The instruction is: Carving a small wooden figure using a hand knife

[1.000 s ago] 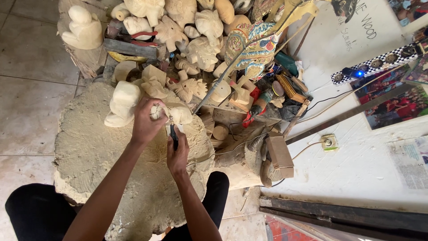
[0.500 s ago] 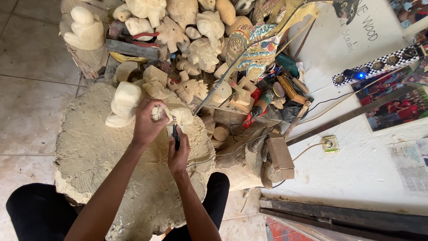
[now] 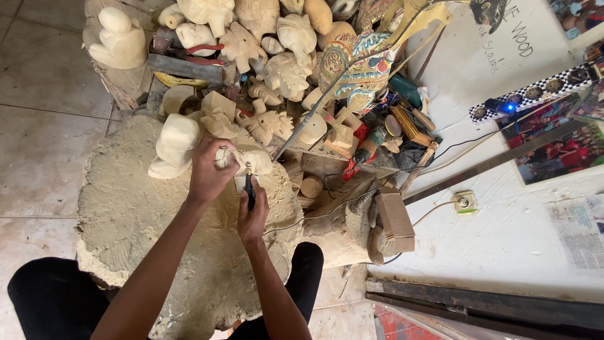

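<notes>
Gripping pale carving (image 3: 248, 160) in left hand (image 3: 211, 171), right hand (image 3: 253, 214) wrapping rotary tool (image 3: 250, 189)

Both bare forearms reaching forward from the lower frame, converging, left hand (image 3: 211, 171) curled closed in a grip, knuckles up, right hand (image 3: 253, 211) just beside it, fingers wrapped shut, wrists slightly bent

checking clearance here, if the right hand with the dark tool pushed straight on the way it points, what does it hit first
The right hand points its dark tool up the picture at the small pale carving under the left hand. That carving would likely be met first; the tip looks at or near it already.
</notes>
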